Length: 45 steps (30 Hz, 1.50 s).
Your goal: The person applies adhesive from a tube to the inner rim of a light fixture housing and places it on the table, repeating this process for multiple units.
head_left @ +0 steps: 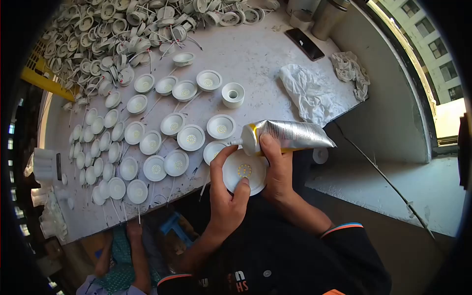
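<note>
My left hand grips a white round LED downlight, its thumb on the face near the yellow LED dots and its index finger along the rim. A silver metal tube with a yellow band is squeezed in my right hand. The tube lies nearly level above the downlight, and its white nozzle points left, close to my left index fingertip. Whether anything comes out of the nozzle is too small to tell. Just left of my hands, another downlight rests partly hidden on the table.
Several finished-looking downlights lie in rows on the table. Ring housings with wires are heaped behind. A white cylinder, a phone, white cloth and a flask stand around. Another person's arms show lower left.
</note>
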### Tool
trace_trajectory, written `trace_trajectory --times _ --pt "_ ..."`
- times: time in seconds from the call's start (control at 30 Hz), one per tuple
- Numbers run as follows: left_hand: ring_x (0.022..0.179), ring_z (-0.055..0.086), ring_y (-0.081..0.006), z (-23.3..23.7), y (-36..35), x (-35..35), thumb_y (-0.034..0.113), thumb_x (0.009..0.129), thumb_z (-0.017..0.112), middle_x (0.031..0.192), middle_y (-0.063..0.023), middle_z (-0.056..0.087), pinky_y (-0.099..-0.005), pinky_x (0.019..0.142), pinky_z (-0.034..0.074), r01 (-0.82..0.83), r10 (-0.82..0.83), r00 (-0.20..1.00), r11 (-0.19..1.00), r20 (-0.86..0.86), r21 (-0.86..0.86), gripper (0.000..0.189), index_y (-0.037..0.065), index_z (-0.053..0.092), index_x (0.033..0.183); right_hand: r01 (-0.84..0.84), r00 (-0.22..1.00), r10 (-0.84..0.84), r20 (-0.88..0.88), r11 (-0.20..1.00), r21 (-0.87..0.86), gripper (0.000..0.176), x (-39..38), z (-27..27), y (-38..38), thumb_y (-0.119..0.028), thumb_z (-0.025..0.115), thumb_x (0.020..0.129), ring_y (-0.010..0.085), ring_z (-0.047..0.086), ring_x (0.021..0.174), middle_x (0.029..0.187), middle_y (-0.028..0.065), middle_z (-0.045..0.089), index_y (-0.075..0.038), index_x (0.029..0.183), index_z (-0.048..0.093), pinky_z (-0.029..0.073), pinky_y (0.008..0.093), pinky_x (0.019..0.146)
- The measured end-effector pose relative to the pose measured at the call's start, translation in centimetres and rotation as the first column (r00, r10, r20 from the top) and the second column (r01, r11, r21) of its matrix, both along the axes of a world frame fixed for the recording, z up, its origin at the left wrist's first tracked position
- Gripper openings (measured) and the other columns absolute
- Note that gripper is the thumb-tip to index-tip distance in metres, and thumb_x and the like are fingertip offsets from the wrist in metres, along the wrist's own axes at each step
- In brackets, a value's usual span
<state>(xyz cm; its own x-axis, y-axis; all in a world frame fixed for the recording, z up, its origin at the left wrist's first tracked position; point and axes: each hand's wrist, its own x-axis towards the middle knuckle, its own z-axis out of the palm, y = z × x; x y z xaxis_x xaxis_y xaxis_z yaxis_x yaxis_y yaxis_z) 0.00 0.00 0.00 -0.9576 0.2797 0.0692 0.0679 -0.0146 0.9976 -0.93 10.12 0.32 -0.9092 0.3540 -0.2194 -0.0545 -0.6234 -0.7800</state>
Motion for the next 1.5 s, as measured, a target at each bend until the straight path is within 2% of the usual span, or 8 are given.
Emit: trace_trajectory --times 0.5,0.6,0.67,0.77,0.97,1.13,1.23,1.5 --pt "0.098 0.044 -0.0188 -0.1 0.2 0.6 0.021 0.077 0.040 0.110 -0.0141 0.040 -0.0297 0.082 0.037 0.000 -0.001 0.998 1.000 0.065 0.018 0.051 -0.003 0.029 0.121 0.025 0.999 -0.029 -0.032 0.995 -0.094 0.023 0.6 0.2 0.5 -0.019 0.058 0.075 0.0078 0.051 0.072 0.081 0.0028 0.054 -0.002 0.090 0.054 0.042 0.0220 0.064" --pt "0.107 0.039 -0.0211 -0.2 -0.7 0.7 0.030 0.086 0.035 0.118 -0.0178 0.037 -0.0328 0.090 0.031 0.095 -0.142 0.963 0.974 0.227 0.208 0.051 -0.004 0.026 0.123 0.024 0.999 -0.027 -0.024 0.994 -0.102 0.024 0.8 0.2 0.7 -0.019 0.058 0.075 0.0078 0.051 0.071 0.081 0.0027 0.054 -0.002 0.090 0.053 0.042 0.0219 0.064" --pt "0.107 0.041 -0.0200 -0.2 -1.2 0.5 0.039 0.087 0.031 0.119 -0.0146 0.039 -0.0309 0.087 0.034 0.010 -0.315 0.830 0.833 0.460 0.553 0.055 -0.002 0.027 0.123 -0.033 0.999 0.027 -0.042 0.990 -0.136 0.023 0.9 0.5 1.1 -0.017 0.059 0.075 0.0078 0.051 0.072 0.082 0.0026 0.054 -0.001 0.091 0.053 0.042 0.0216 0.064" --pt "0.100 0.046 -0.0193 -1.1 -1.5 1.1 0.042 0.087 0.027 0.118 -0.0131 0.041 -0.0295 0.076 0.041 -0.146 -0.263 0.739 0.836 0.620 0.529 0.056 0.000 0.027 0.124 -0.005 0.998 -0.008 -0.067 0.981 -0.192 0.023 0.8 -0.3 1.0 -0.014 0.059 0.075 0.0086 0.051 0.076 0.084 0.0038 0.054 -0.001 0.092 0.052 0.042 0.0228 0.068" --pt "0.068 0.049 -0.0172 -0.9 -3.7 0.6 0.048 0.086 0.019 0.116 -0.0167 0.043 -0.0288 0.055 0.039 -0.189 -0.569 0.622 0.558 0.538 0.808 0.056 0.010 0.026 0.128 -0.006 0.981 0.010 -0.192 1.000 0.021 0.028 0.5 -0.1 2.1 -0.020 0.054 0.078 0.0127 0.051 0.086 0.093 0.0056 0.052 -0.004 0.100 0.047 0.041 0.0287 0.078" --pt "0.068 0.051 -0.0181 -1.4 -4.9 0.5 0.048 0.086 0.022 0.117 -0.0184 0.042 -0.0290 0.054 0.040 -0.204 -0.639 0.574 0.493 0.512 0.845 0.056 0.013 0.022 0.130 -0.042 0.984 0.058 -0.166 0.994 0.097 0.033 0.4 0.1 3.2 -0.021 0.057 0.076 0.0127 0.050 0.085 0.092 0.0057 0.052 -0.001 0.100 0.047 0.040 0.0269 0.076" --pt "0.077 0.052 -0.0200 2.5 -5.2 0.9 0.047 0.085 0.024 0.121 -0.0191 0.038 -0.0299 0.057 0.041 -0.184 -0.422 0.746 0.614 0.516 0.768 0.057 0.013 0.019 0.131 -0.087 0.986 0.106 -0.128 0.986 0.145 0.034 0.5 0.4 3.5 -0.022 0.059 0.075 0.0129 0.050 0.084 0.091 0.0058 0.052 -0.001 0.099 0.047 0.040 0.0265 0.075" --pt "0.075 0.049 -0.0230 2.7 -5.1 0.2 0.050 0.083 0.028 0.119 -0.0221 0.039 -0.0315 0.055 0.037 -0.338 -0.470 0.583 0.602 0.663 0.724 0.056 0.012 0.032 0.124 -0.223 0.970 0.240 -0.049 0.948 0.227 0.035 0.4 2.5 3.1 -0.019 0.060 0.072 0.0135 0.050 0.081 0.089 0.0075 0.052 0.001 0.097 0.048 0.040 0.0262 0.073"
